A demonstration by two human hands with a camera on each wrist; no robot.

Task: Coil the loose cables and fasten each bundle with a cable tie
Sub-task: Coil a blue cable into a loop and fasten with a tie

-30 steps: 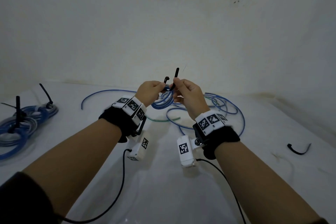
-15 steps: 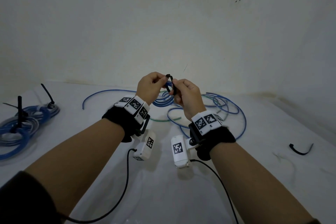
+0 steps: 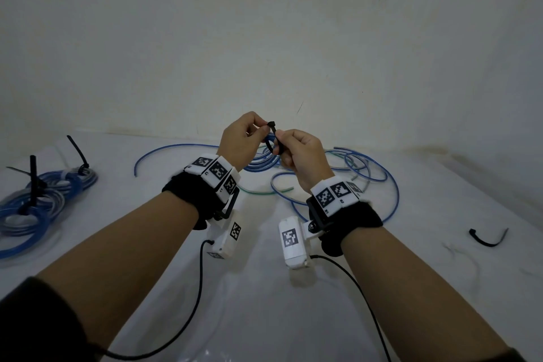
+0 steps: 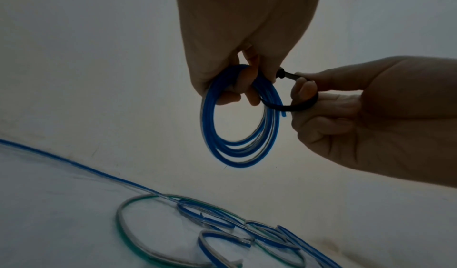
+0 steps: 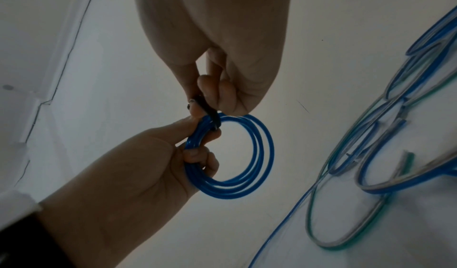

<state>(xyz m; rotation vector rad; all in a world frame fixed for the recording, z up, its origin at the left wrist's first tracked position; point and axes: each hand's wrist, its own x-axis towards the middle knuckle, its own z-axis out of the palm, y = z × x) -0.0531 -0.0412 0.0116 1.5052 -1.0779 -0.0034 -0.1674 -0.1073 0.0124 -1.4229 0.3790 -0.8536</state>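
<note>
I hold a small coil of blue cable (image 4: 237, 160) above the white table (image 3: 264, 317). My left hand (image 3: 258, 134) grips the coil's top with curled fingers and pinches the head of a black cable tie (image 3: 272, 126). The tie (image 4: 291, 108) loops around the coil's strands. My right hand (image 3: 289, 144) pinches the strap of that loop between thumb and forefinger. In the right wrist view the coil (image 5: 247, 188) hangs below both hands, with the tie (image 5: 210, 114) at its top. Whether the tie's tail sits inside the head is hidden by fingers.
Loose blue and green cables (image 3: 367, 167) sprawl on the table behind my hands. Tied blue bundles (image 3: 44, 200) with upright black tie tails lie at the far left. A spare black tie (image 3: 487, 239) lies at the right. A white wall stands close behind.
The tie's tail, upright a second ago, has been bent down into a closed loop around the coil. Both hands have risen slightly and drawn closer together.
</note>
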